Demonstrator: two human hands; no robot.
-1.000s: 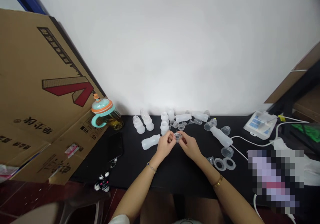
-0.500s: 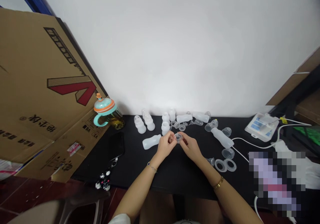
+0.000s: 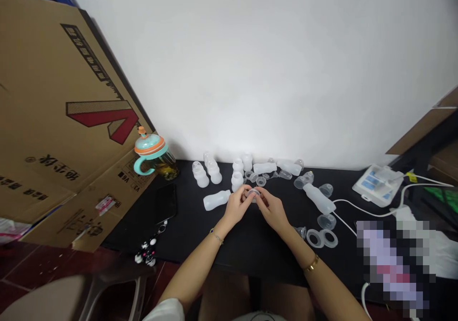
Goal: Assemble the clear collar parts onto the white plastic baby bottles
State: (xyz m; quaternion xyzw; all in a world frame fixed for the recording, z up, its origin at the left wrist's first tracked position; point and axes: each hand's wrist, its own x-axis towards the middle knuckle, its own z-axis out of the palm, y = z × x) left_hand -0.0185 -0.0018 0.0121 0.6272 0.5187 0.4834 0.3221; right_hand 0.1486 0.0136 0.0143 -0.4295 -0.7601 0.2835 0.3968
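Near the middle of the black table, my left hand (image 3: 238, 202) and my right hand (image 3: 271, 207) are both closed on a small clear plastic bottle ring (image 3: 253, 192), fingertips and thumbs around its rim. My fingers partly hide it, and I cannot tell whether a teat sits in it. Just beyond my left hand, a white baby bottle (image 3: 236, 181) stands upright. Left of that hand, another white bottle (image 3: 216, 200) lies on its side. Clear ring parts (image 3: 261, 181) are scattered behind my hands.
Capped bottles (image 3: 213, 171) stand at the back left, beside a teal-handled jug (image 3: 167, 166) and a black phone (image 3: 166, 202). On the right are a lying bottle (image 3: 319, 197), clear domed caps (image 3: 327, 222), flat rings (image 3: 315, 238), a white cable (image 3: 375, 213) and a white box (image 3: 375, 185).
My fingers and thumbs have closed in on the clear ring and cover more of it. My hands have come slightly nearer each other. The bottles have stayed in place.
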